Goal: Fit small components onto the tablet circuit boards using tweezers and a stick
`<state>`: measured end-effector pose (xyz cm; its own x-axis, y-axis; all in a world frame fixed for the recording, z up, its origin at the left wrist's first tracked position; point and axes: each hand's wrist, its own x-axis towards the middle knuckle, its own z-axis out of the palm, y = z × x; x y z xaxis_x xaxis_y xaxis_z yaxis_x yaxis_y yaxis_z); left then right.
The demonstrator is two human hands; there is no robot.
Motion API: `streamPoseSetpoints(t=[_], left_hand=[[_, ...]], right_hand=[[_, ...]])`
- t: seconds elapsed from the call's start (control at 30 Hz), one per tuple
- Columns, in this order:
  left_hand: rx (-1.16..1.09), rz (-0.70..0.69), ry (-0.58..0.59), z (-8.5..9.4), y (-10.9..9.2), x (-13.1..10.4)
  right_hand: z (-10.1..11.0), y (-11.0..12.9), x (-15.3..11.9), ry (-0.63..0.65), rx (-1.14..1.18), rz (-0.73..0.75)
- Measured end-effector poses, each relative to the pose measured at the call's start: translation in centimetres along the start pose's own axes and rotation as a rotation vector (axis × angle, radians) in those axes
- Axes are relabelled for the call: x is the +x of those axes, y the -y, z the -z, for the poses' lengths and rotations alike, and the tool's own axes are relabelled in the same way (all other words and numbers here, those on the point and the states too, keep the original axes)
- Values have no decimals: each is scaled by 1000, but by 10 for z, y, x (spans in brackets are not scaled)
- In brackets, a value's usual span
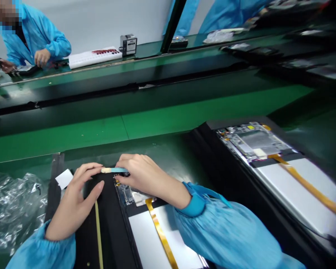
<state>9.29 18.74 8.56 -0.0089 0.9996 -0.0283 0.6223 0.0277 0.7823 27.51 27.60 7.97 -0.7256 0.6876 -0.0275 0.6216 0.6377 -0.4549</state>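
Note:
My right hand (pixel 140 170) is closed around a thin light-blue strip with a cream end (pixel 114 170); I cannot tell exactly what it is. It sits above the top edge of an opened tablet (pixel 126 194), whose circuit board shows and is partly covered by the hand. Running down over the tablet's white panel is an orange flex cable (pixel 159 233). To the left, my left hand (pixel 78 198) has its fingers stretched and thumb apart, the fingertips at the cream end of the strip. Beside that hand lies a small white square (pixel 64 179).
A second opened tablet (pixel 268 149) lies on black matting at right. Crumpled clear plastic (pixel 16 209) rests at far left, and a yellow line (pixel 98 231) runs along the black mat. Across the green conveyor (pixel 100 130), a person in blue (pixel 42 33) works near a small box (pixel 128 45).

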Motion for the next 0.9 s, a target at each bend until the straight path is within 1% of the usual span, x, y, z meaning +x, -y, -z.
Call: streamPoseSetpoints(t=[0.07, 0.1, 0.17, 0.2, 0.23, 0.3, 0.4, 0.5, 0.63, 0.7, 0.77, 0.83, 0.9], left_hand=[[141, -40, -82, 11, 2, -23], [221, -46, -113, 15, 5, -35], [354, -41, -149, 19, 16, -55], [400, -32, -154, 19, 23, -63], [430, -21, -146, 18, 30, -67], [462, -5, -120, 14, 42, -71], [443, 8, -103, 7, 49, -65], [287, 31, -104, 2, 49, -59], [40, 89, -124, -2, 51, -60], [-38, 127, -158, -4, 53, -63], [-90, 180, -231, -5, 53, -65], [-142, 245, -314, -6, 50, -65], [-200, 286, -354, -7, 43, -64]], right_hand=[[0, 0, -2, -80, 100, -11], [1, 1, -4, -142, 188, -26], [6, 6, -9, -292, 434, -58], [9, 11, -13, -349, 579, -62], [12, 17, -17, -378, 725, -50], [15, 31, -27, -377, 976, 14], [7, 49, -38, -291, 1183, 108], [-13, 58, -44, -255, 1253, 112], [-38, 60, -44, -287, 1303, 45], [-43, 61, -45, -303, 1278, 54], [-43, 63, -47, -323, 1231, 92], [-42, 65, -50, -316, 1197, 115], [-41, 68, -54, -292, 1170, 120]])
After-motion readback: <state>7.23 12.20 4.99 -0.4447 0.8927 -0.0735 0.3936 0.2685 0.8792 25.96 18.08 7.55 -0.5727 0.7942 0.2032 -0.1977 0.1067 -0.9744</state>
